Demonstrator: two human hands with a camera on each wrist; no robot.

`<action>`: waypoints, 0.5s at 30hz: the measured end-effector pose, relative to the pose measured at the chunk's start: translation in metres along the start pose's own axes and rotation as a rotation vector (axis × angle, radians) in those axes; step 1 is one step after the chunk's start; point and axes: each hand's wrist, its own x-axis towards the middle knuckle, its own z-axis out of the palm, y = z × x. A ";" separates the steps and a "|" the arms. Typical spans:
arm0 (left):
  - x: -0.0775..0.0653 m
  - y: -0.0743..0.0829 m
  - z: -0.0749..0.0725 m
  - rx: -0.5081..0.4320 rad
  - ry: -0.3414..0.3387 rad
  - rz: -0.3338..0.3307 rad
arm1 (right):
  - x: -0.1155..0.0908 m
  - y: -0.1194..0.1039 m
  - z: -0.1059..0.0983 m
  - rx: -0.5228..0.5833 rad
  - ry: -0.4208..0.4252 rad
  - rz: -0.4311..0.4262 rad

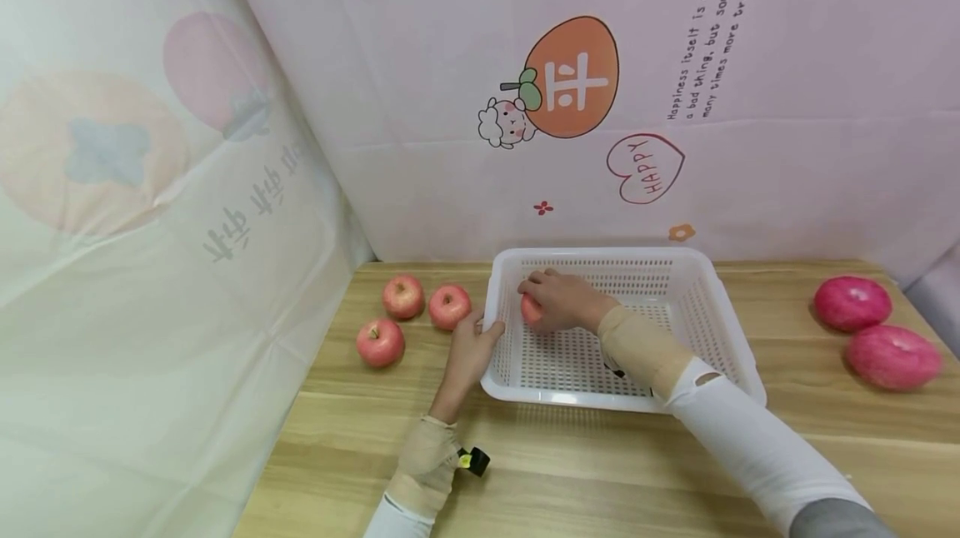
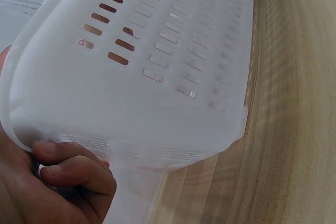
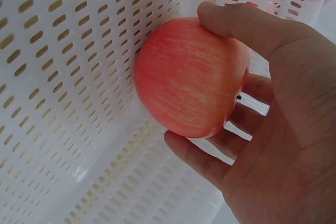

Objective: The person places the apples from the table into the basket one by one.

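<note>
In the right hand [image 1: 561, 302], an apple [image 3: 189, 77] is held inside a basket [image 1: 600, 254], near the left rim gripped by the left hand [image 1: 472, 348]. Three apples [image 1: 380, 343] are grouped near the table's [image 1: 330, 455] far-left corner, two pink fruits [image 1: 852, 303] by its right edge.

White sleeves [image 1: 757, 442] (grey higher up the right), beige wrist bands [image 1: 426, 459]

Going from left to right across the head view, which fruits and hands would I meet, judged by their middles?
Front apple, rear apple, third apple, left hand, right hand holding another apple, farther pink fruit, nearer pink fruit.
</note>
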 end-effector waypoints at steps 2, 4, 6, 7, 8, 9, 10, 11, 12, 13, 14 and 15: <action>0.000 0.000 0.000 -0.003 0.000 0.001 | -0.001 0.000 0.000 -0.005 0.003 -0.004; 0.000 0.000 0.000 -0.008 -0.002 0.002 | -0.001 0.000 0.000 -0.014 0.013 -0.013; 0.000 -0.001 0.000 -0.009 -0.003 0.006 | -0.001 0.000 0.000 -0.029 0.024 -0.025; 0.000 -0.001 0.000 -0.010 -0.005 0.008 | -0.001 0.001 0.001 -0.038 0.028 -0.032; 0.000 -0.001 0.000 -0.012 -0.007 0.009 | -0.001 0.001 0.001 -0.040 0.027 -0.033; 0.000 -0.002 0.000 -0.014 -0.010 0.008 | 0.000 0.001 0.001 -0.046 0.027 -0.035; 0.000 -0.002 0.000 -0.015 -0.011 0.007 | 0.000 0.001 0.001 -0.050 0.027 -0.037; 0.000 -0.002 -0.001 -0.016 -0.013 0.006 | 0.000 0.001 0.001 -0.053 0.022 -0.034; 0.000 -0.002 -0.001 -0.016 -0.015 0.006 | 0.000 0.001 0.001 -0.055 0.019 -0.031; 0.000 -0.002 -0.001 -0.016 -0.017 0.003 | 0.000 0.001 0.001 -0.055 0.016 -0.029; 0.000 -0.002 -0.001 -0.016 -0.018 0.002 | 0.000 0.001 0.001 -0.053 0.013 -0.026; 0.000 -0.003 -0.001 -0.015 -0.019 0.003 | 0.000 0.001 0.000 -0.054 0.014 -0.025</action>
